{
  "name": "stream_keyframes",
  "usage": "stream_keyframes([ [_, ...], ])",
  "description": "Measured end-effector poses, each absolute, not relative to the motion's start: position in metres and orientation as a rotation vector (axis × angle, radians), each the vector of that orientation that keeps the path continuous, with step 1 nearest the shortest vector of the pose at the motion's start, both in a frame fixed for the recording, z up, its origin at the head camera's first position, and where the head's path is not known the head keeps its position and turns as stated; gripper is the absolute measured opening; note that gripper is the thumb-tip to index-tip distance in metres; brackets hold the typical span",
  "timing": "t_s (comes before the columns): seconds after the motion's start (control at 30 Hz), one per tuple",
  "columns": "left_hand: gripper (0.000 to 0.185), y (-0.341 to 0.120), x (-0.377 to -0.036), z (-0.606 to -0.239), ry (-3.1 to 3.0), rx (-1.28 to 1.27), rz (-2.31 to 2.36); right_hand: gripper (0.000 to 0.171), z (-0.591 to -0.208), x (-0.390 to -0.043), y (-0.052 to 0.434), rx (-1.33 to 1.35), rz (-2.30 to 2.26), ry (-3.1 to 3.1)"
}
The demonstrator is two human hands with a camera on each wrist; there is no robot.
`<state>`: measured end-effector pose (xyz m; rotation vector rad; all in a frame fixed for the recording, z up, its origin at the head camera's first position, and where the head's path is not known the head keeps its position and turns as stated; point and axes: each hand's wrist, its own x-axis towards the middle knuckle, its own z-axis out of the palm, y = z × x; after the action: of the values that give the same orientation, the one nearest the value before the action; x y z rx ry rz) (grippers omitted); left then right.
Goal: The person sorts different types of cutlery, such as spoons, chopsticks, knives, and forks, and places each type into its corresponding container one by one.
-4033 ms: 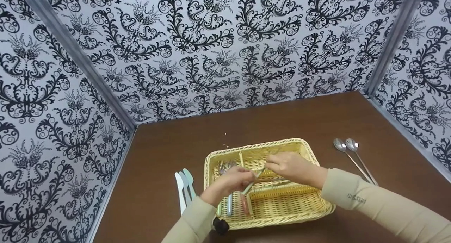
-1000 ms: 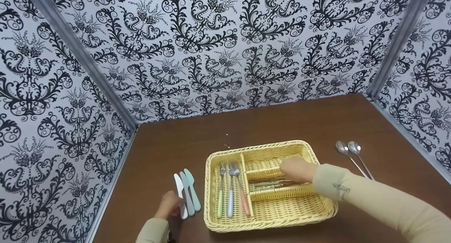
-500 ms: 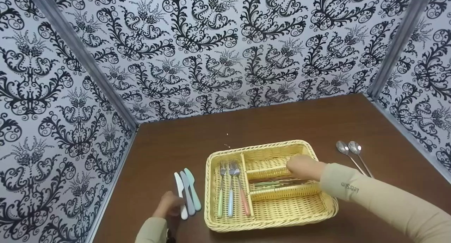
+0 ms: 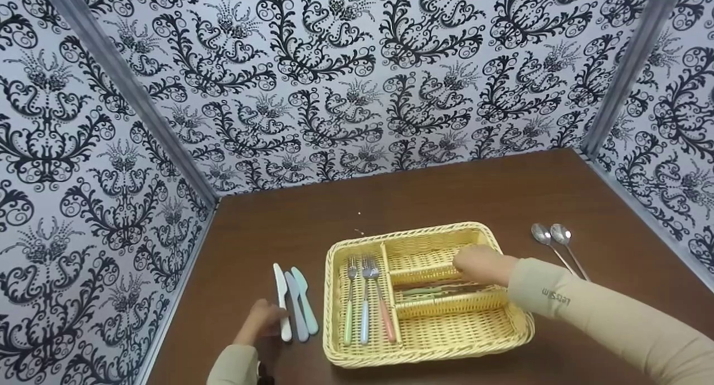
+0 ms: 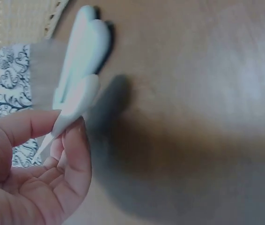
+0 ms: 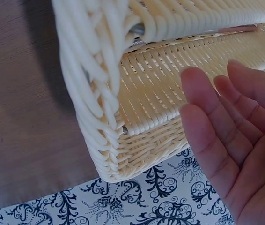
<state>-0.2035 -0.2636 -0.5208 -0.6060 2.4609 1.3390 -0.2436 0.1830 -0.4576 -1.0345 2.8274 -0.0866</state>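
Observation:
My left hand [image 4: 265, 316] pinches a white knife [image 4: 281, 287] between thumb and fingers, near its handle. In the left wrist view the knife's rounded end [image 5: 83, 97] stands off the table, its shadow beside it. Right of it lie a grey knife [image 4: 297, 307] and a mint knife [image 4: 304, 304], side by side. Over the right part of the yellow wicker basket [image 4: 429, 351] hovers my right hand [image 4: 479, 262], its fingers loosely bent and holding nothing in the right wrist view. Thin cutlery with a green handle [image 4: 427, 290] lies in the basket's middle compartment, partly hidden.
The basket's left compartment holds a green fork [image 4: 348, 318], a blue fork [image 4: 365, 321] and a pink fork [image 4: 386, 318]. Two long spoons [image 4: 542, 234] lie on the brown table [image 4: 290, 223] right of the basket. Patterned walls [image 4: 357, 95] enclose the table.
Both hands were joined over the basket on a thin green-handled piece; that piece now lies inside. My left hand went to the knives and has shifted the white one slightly left, off the table.

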Motion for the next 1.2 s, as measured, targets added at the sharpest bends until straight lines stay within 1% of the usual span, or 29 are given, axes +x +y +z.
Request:
stream_keyframes([
  [0.13, 0.015, -0.258, -0.209, -0.509, 2.559, -0.523, 1.414, 0.038, -0.455, -0.241, 0.183, -0.986, -0.084, 2.822],
  [0.17, 0.008, -0.256, -0.210, -0.505, 2.570, -0.506, 1.437, 0.038, -0.455, -0.240, 0.182, -0.986, -0.082, 2.825],
  [0.23, 0.011, -0.250, -0.212, -0.497, 2.615, -0.440, 1.466, 0.038, -0.453, -0.239, 0.182, -0.985, -0.086, 2.832],
  [0.37, 0.009, -0.230, -0.215, -0.477, 2.605, -0.353, 1.547, 0.037, -0.452, -0.237, 0.178, -1.102, -0.048, 2.886],
  [0.5, 0.020, -0.202, -0.215, -0.459, 2.545, -0.263, 1.628, 0.031, -0.449, -0.232, 0.169, -1.280, -0.039, 2.936],
  [0.6, 0.021, -0.180, -0.211, -0.448, 2.507, -0.119, 1.645, 0.020, -0.445, -0.228, 0.159, -1.564, -0.072, 2.988],
  [0.7, 0.022, -0.157, -0.206, -0.438, 2.440, 0.064, 1.666, 0.006, -0.436, -0.224, 0.146, -1.964, -0.146, 3.038],
  [0.77, 0.023, -0.142, -0.203, -0.430, 2.400, 0.174, 1.647, 0.008, -0.428, -0.222, 0.136, -2.207, -0.222, 3.034],
  [0.83, 0.024, -0.127, -0.198, -0.424, 2.352, 0.280, 1.636, 0.010, -0.419, -0.219, 0.127, -2.367, -0.284, 3.022],
  [0.9, 0.022, -0.112, -0.195, -0.422, 2.344, 0.365, 1.589, 0.012, -0.412, -0.214, 0.119, -2.419, -0.279, 3.022],
  [0.97, 0.021, -0.097, -0.192, -0.421, 2.363, 0.446, 1.542, 0.017, -0.408, -0.208, 0.114, -2.403, -0.219, 3.025],
  [1.07, 0.017, -0.080, -0.191, -0.428, 2.401, 0.517, 1.480, 0.018, -0.412, -0.203, 0.111, -2.345, -0.053, 3.045],
  [1.2, 0.018, -0.067, -0.190, -0.432, 2.391, 0.565, 1.450, 0.011, -0.420, -0.201, 0.112, -2.282, 0.097, 3.051],
])
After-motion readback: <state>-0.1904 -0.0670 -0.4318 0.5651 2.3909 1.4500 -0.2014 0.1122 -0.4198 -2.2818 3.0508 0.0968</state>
